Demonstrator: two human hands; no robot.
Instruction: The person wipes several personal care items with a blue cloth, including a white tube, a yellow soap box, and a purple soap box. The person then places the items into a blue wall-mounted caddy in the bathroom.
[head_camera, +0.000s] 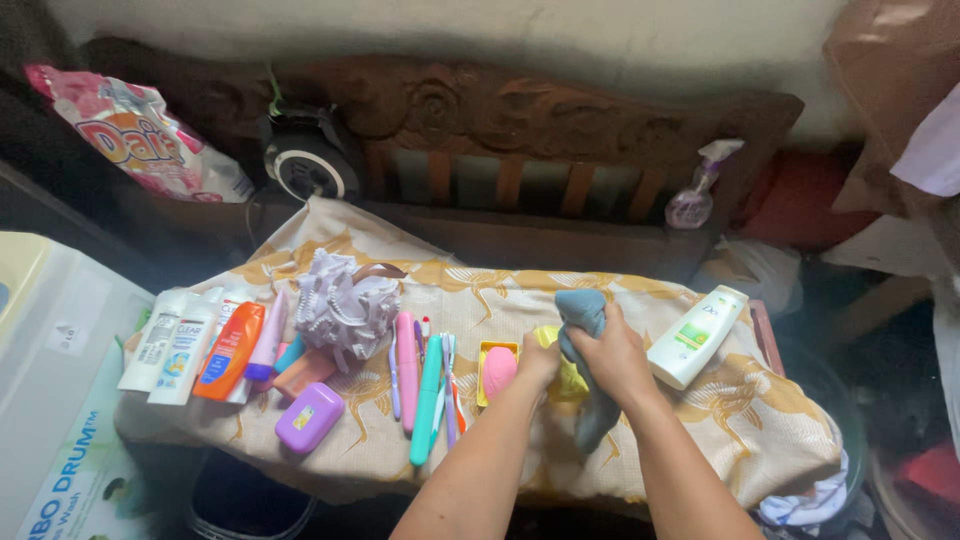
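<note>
My right hand grips a grey-blue cloth that hangs down over the front of the patterned cloth-covered table. My left hand holds a yellow object, pressed against the cloth; most of it is hidden by my hands. Just left of my left hand lies a pink soap in a yellow dish. A white bottle with a green label lies to the right of my right hand.
Toothbrushes and a teal case, a lilac bath pouf, a purple soap box, an orange bottle and white tubes lie to the left. A spray bottle and a detergent bag sit behind on the wooden bench.
</note>
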